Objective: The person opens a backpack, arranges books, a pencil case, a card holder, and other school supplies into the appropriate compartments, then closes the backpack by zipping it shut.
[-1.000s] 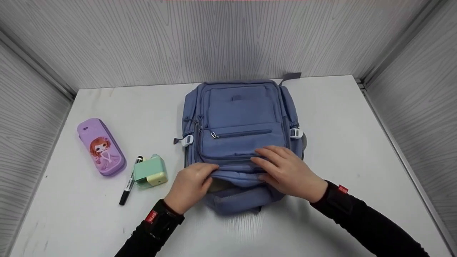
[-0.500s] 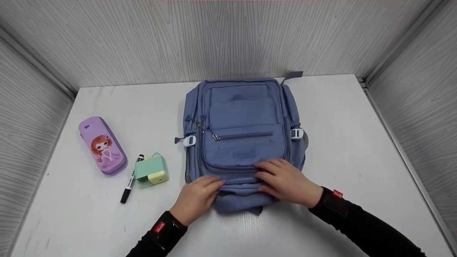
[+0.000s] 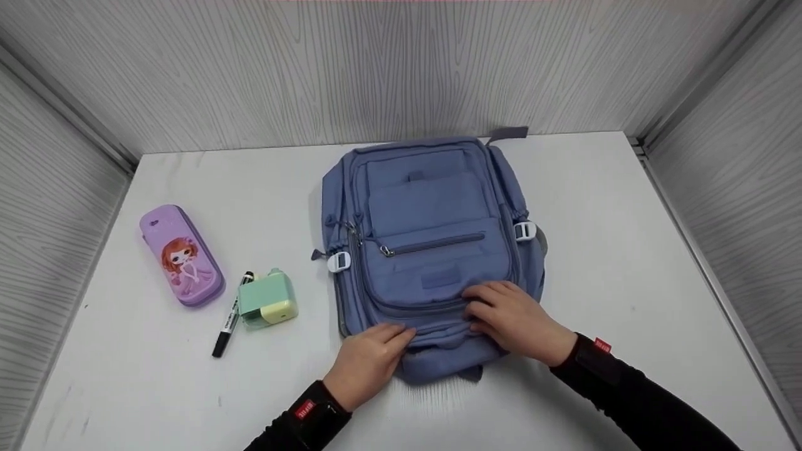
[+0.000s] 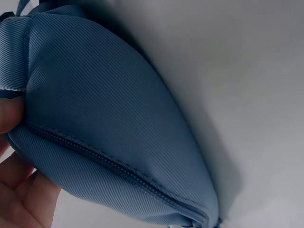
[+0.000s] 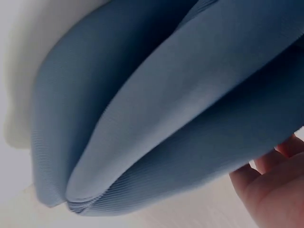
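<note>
A blue backpack [image 3: 432, 207] lies front up on the white table, slightly turned, with its near end towards me. At the left of that near end, my left hand [image 3: 366, 363] pinches the fabric between thumb and fingers. Beside it in the left wrist view runs a zip [image 4: 109, 164] along the bag's curved side. My right hand [image 3: 517, 322] grips the near right edge, its fingers curled over the front panel. The right wrist view shows thick folds of the backpack [image 5: 156, 104] with the fingertips at the edge. A narrow dark gap shows between the hands.
To the left lie a purple pencil case [image 3: 182, 257] with a doll picture, a black-and-white marker [image 3: 229, 326] and a mint-and-yellow box-shaped item [image 3: 268, 299]. White buckles [image 3: 339, 262] stick out at the bag's sides. Grey wood-grain panels [image 3: 401, 69] enclose the table [image 3: 626, 250].
The gaping opening at the near end has narrowed. My left hand has moved right and nearer to me, the right hand slightly nearer. The backpack has turned a little and its front panel shifted nearer.
</note>
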The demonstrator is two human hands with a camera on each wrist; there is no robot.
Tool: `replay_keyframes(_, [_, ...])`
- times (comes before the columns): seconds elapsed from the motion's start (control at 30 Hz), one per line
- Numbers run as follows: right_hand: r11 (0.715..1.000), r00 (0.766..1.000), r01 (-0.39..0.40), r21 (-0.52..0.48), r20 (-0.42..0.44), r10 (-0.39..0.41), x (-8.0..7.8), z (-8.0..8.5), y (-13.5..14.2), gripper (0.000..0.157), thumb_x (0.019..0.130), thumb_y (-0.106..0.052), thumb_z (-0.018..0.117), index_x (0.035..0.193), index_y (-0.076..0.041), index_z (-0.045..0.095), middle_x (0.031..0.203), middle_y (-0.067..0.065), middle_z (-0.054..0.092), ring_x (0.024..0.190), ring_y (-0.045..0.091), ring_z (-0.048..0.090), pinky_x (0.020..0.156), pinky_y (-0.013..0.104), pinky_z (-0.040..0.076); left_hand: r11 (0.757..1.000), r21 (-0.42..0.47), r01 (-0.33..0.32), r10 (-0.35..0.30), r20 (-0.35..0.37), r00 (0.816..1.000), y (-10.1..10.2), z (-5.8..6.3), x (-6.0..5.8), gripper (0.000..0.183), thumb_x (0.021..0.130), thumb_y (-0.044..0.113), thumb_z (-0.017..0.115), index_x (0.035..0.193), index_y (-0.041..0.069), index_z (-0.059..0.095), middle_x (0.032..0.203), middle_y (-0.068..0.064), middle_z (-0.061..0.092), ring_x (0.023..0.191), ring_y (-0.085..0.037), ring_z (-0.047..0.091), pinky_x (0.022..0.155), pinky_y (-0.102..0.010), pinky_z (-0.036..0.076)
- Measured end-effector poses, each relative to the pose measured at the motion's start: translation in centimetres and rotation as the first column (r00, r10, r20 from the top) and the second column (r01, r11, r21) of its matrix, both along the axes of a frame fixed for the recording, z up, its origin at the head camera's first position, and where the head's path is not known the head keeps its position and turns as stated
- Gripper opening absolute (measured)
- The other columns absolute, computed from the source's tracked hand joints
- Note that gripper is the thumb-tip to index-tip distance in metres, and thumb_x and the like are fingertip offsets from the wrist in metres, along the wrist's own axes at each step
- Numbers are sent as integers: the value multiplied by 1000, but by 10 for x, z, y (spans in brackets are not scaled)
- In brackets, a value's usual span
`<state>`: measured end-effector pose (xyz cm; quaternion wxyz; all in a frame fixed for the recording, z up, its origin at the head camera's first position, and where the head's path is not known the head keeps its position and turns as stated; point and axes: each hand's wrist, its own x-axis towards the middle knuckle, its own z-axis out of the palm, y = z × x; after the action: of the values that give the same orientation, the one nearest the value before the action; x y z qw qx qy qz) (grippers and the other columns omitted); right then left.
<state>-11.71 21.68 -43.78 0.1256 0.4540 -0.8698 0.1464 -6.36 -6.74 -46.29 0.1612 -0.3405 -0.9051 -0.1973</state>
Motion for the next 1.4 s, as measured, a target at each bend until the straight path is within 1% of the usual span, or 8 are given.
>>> replay_keyframes(0.1, [1000,1000,9,-20,5,-9,-5,-5,8,23,77,-17,80,94,-15,64,109,6,67,102,24,63,91,43,52,1000,-12,14,-14,-38,999,12,-2,4,29,81,11,78,109,9,75,102,-6,77,92,-17,74,77,-30,61])
replay_keyframes(0.23, [999,999,36,-26,32,-35,-12,-8,17,24,75,-10,80,92,-14,64,106,5,69,103,24,65,98,53,51,999,-23,30,-32,-84,996,28,-3,7,29,79,6,75,109,6,73,100,-6,78,90,-16,74,76,-28,61])
replay_keyframes(0.37, [998,996,66,-23,56,-64,-21,-9,25,21,77,-3,77,92,-13,64,105,6,71,104,25,67,101,64,46,998,-43,52,-55,-70,996,44,0,7,34,77,0,70,111,3,71,102,-7,77,91,-17,74,79,-26,60])
replay_keyframes(0.53, [995,995,97,-9,40,-97,-35,-12,33,18,78,-1,74,92,-10,65,108,10,73,107,27,68,103,69,42,988,-124,87,-78,76,994,63,6,6,49,74,-1,68,123,-3,65,114,-12,74,103,-21,72,90,-27,57])
replay_keyframes(0.83, [990,988,144,-3,63,-144,-56,-13,44,18,81,3,70,93,-9,66,113,12,73,112,29,68,107,72,36,970,-222,104,-45,258,965,90,15,3,60,80,1,69,137,-8,51,129,-19,66,118,-28,66,99,-30,55])
replay_keyframes(1.13, [984,978,175,15,110,-176,-61,-10,50,20,79,4,71,93,-9,64,117,14,72,115,31,66,108,73,33,958,-259,124,-28,347,937,100,19,4,69,82,3,69,144,-9,41,141,-23,57,129,-31,59,108,-30,49])
replay_keyframes(1.33, [980,975,199,20,95,-200,-68,-9,56,17,81,4,71,91,-8,64,121,16,71,118,33,66,109,73,33,962,-206,180,-76,431,899,110,17,3,75,85,2,66,149,-11,31,150,-29,44,140,-36,47,115,-33,42])
replay_keyframes(1.4, [978,973,209,20,98,-210,-70,-10,58,15,83,4,69,92,-7,64,122,17,70,119,34,65,109,73,32,962,-196,192,-89,440,894,113,18,2,75,85,2,66,149,-12,29,151,-30,42,141,-37,45,116,-34,40])
